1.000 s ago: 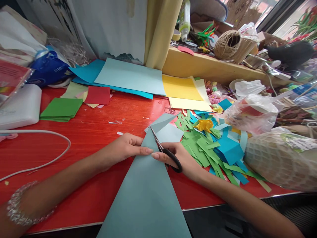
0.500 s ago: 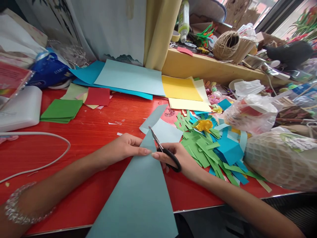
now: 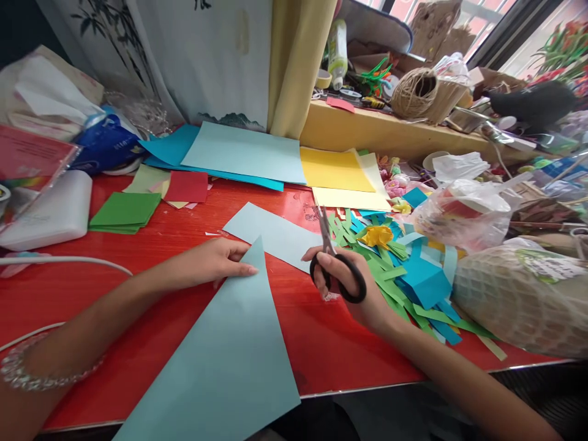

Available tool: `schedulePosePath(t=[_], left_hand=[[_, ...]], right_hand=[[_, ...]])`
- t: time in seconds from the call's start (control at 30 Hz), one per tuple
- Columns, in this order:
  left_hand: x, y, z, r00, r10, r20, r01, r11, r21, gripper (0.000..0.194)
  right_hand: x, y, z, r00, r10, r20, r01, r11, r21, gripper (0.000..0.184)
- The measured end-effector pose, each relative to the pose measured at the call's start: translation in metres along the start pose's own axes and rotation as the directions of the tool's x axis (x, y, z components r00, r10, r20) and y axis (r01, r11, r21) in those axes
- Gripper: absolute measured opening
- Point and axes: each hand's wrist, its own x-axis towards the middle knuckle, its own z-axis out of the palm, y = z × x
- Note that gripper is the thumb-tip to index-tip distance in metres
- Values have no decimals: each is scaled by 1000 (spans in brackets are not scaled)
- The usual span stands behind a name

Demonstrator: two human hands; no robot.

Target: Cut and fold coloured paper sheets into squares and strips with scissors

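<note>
My left hand [image 3: 225,260] pinches a large light blue sheet of paper [image 3: 220,355] near its pointed far tip, thumb on top. The sheet widens toward me and hangs over the table's front edge. In my right hand [image 3: 351,282] is a pair of scissors [image 3: 327,236] with black handles, blades pointing up and away from me, apart from the sheet. Behind the two hands a cut-off light blue strip of paper [image 3: 275,236] lies on the red table [image 3: 184,337]. My right hand and the scissors hide the strip's right end.
Green paper strips [image 3: 383,275] and blue scraps [image 3: 422,278] are heaped at the right, beside a net-wrapped bundle [image 3: 514,294]. Along the back lie light blue sheets [image 3: 248,150] and yellow paper [image 3: 337,169]. Green squares [image 3: 124,211] and a white cable [image 3: 68,260] are at the left.
The scissors have come away from the sheet, moving right with my right hand. The strip is now separate and flat on the table. My left hand and the sheet have shifted left.
</note>
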Motion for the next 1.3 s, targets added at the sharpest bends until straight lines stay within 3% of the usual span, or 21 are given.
schedulePosePath(t=[0.1, 0.2, 0.3, 0.4, 0.53, 0.63, 0.77, 0.83, 0.97, 1.03, 1.1, 1.17, 1.23, 1.3], left_hand=[[5, -6, -6, 992, 46, -116, -41, 998, 46, 49], [8, -8, -6, 987, 91, -132, -88, 996, 24, 57], [8, -6, -4, 984, 98, -149, -96, 995, 25, 59], [7, -4, -2, 983, 88, -160, -84, 996, 27, 60], [3, 1, 2, 988, 102, -113, -101, 995, 19, 53], [-3, 7, 10, 996, 83, -21, -81, 994, 67, 37], [-12, 15, 25, 980, 103, 169, -124, 985, 123, 17], [-13, 15, 31, 965, 126, 230, -152, 983, 99, 15], [-11, 13, 34, 956, 151, 251, -161, 987, 17, 18], [-10, 13, 33, 959, 165, 230, -160, 986, -38, 20], [-11, 14, 33, 965, 177, 193, -161, 982, -95, 22], [-13, 14, 31, 972, 195, 128, -176, 973, -147, 24], [-15, 13, 29, 975, 221, 29, -212, 957, -197, 25], [-15, 11, 25, 962, 252, -101, -271, 925, -266, 25]], right_hand=[[1, -2, -5, 999, -28, -42, 27, 999, -22, 27], [1, -3, -4, 1000, 22, -16, -23, 997, -70, 27], [2, -6, -4, 999, 39, 11, -36, 977, -212, 23], [4, -7, -8, 999, -42, -16, 32, 912, -410, 29], [12, -2, -22, 985, -153, -79, 62, 745, -664, 60], [21, 3, -33, 967, -230, -110, 57, 615, -786, 67], [34, 8, -45, 916, -364, -167, 12, 441, -897, 63], [39, 11, -51, 893, -423, -154, -18, 309, -951, 56], [44, 16, -61, 895, -443, -52, -53, 9, -999, 33], [45, 17, -64, 881, -473, -21, -56, -59, -997, 28], [45, 17, -63, 867, -496, 46, 22, -54, -998, 28], [42, 14, -56, 882, -422, 212, 237, 6, -972, 27], [35, 9, -43, 872, -290, 394, 447, 145, -883, 27], [26, 3, -27, 862, -204, 465, 507, 346, -789, 31]])
